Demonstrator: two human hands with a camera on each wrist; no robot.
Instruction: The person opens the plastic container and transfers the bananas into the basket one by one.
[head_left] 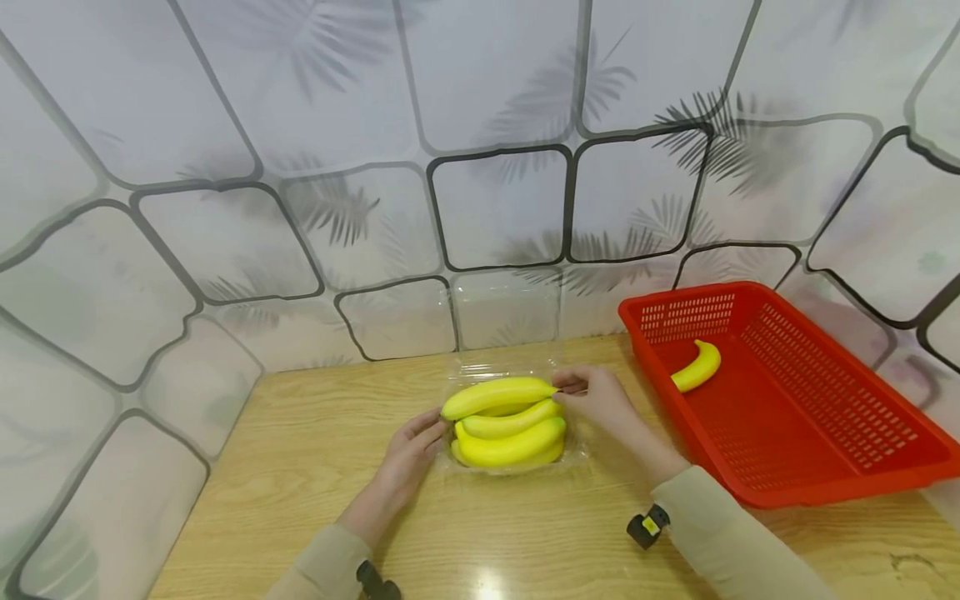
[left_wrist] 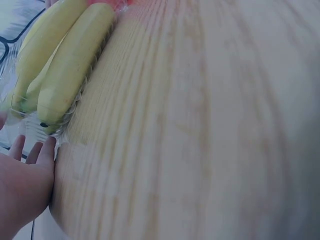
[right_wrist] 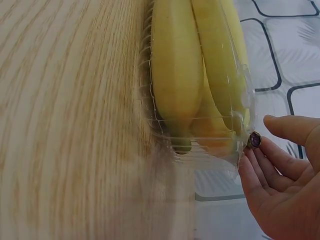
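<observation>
Several yellow bananas [head_left: 510,446] lie in a clear plastic clamshell box [head_left: 576,457] on the table. Its transparent lid [head_left: 504,321] stands raised at the back. Across the top, toward the rear, lies one banana [head_left: 491,395]. My left hand [head_left: 408,457] is at the box's left end, fingertips right by that banana's tip; the left wrist view shows its fingers [left_wrist: 47,150] extended along the box end. At the opposite end is my right hand [head_left: 603,404]. In the right wrist view its fingers [right_wrist: 255,175] reach beside the dark banana stem [right_wrist: 254,139], with the thumb held apart.
A red plastic basket [head_left: 720,471] with slotted sides stands on the right, close to my right forearm. One banana [head_left: 699,367] lies inside it, near its left wall. Behind the wooden table [head_left: 315,442] rises a patterned wall [head_left: 502,208].
</observation>
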